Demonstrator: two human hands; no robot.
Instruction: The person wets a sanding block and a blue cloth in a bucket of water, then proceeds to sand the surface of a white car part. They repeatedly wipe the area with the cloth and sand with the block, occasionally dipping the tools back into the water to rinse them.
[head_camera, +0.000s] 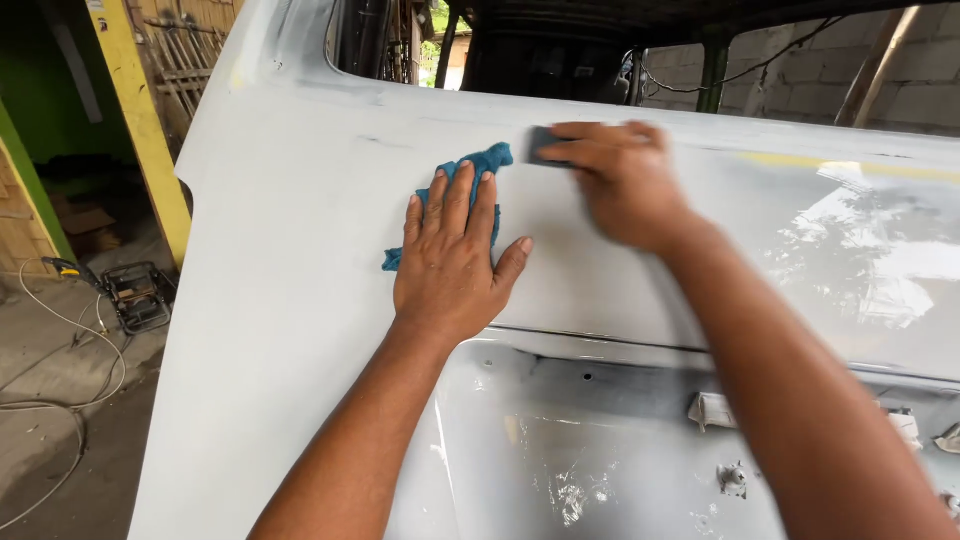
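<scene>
Blue cloth (470, 195) under left hand (455, 255), right hand (620, 180) gripping dark block (545, 145), grey-primed panel (300, 250)

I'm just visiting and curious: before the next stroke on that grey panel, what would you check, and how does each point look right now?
1. Left hand flat on the blue cloth, pressing it to the panel: ok.
2. Right hand has hold of the dark block: ok, fingers wrap it, though the hand is blurred.
3. Block lies against the panel: cannot tell, blur hides the contact.
4. Cloth is out of the block's way: not ok, its top corner sits right next to the block.
5. Panel surface even near the hands: cannot tell, only faint dark smudges show toward the upper left.
</scene>
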